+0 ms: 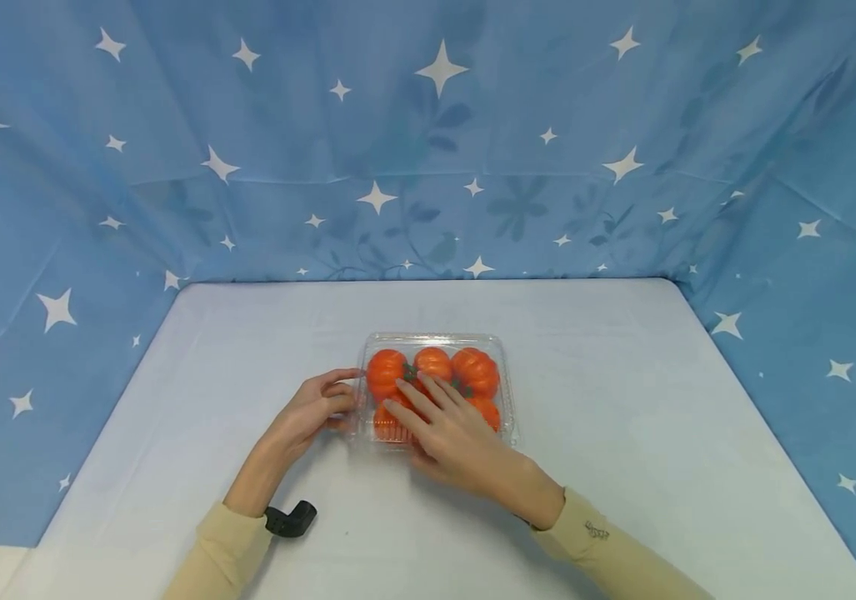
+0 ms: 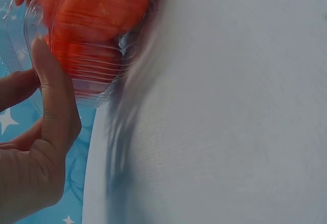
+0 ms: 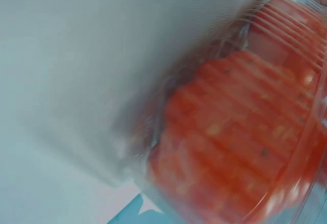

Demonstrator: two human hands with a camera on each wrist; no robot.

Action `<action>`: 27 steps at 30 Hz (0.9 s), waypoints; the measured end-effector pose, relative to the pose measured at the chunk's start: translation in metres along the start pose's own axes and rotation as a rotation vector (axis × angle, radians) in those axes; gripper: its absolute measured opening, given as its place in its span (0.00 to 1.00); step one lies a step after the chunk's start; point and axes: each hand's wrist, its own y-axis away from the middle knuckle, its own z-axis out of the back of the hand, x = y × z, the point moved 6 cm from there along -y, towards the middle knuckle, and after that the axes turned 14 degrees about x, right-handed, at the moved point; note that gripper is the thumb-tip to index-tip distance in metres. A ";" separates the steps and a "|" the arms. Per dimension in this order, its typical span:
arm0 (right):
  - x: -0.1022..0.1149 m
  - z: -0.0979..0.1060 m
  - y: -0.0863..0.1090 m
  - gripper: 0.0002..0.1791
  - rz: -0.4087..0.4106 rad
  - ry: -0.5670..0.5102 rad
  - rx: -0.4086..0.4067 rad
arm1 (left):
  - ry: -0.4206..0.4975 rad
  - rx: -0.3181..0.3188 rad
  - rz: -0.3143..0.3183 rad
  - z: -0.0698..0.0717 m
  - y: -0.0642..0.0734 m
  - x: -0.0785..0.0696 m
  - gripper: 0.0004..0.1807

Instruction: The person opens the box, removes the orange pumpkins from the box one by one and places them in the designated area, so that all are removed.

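Note:
A clear plastic clamshell box (image 1: 435, 340) sits mid-table, holding several ribbed orange-red tomatoes (image 1: 476, 372) with green stems. Its ridged wall shows in both wrist views; whether a lid lies over the tomatoes I cannot tell. My left hand (image 1: 315, 408) is at the box's left side, and in the left wrist view its thumb (image 2: 50, 73) and fingers pinch the rim. My right hand (image 1: 453, 433) lies over the front of the box from the right, fingers fairly straight and spread across the top of the tomatoes. Its palm hides part of the front row.
A white-covered table (image 1: 593, 350) lies under the box. Blue curtains (image 1: 533, 108) with white stars enclose its back and sides. A black strap device (image 1: 291, 519) is worn on the left wrist.

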 end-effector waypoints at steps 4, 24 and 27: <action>-0.004 -0.001 0.007 0.36 0.007 0.023 -0.028 | 0.004 0.000 -0.012 0.001 0.001 0.000 0.30; -0.030 -0.001 0.045 0.37 -0.013 -0.023 -0.048 | -0.037 -0.010 -0.006 0.000 0.000 -0.001 0.29; -0.032 -0.001 0.049 0.39 -0.009 -0.035 -0.056 | -0.044 -0.010 -0.007 0.000 0.000 -0.001 0.29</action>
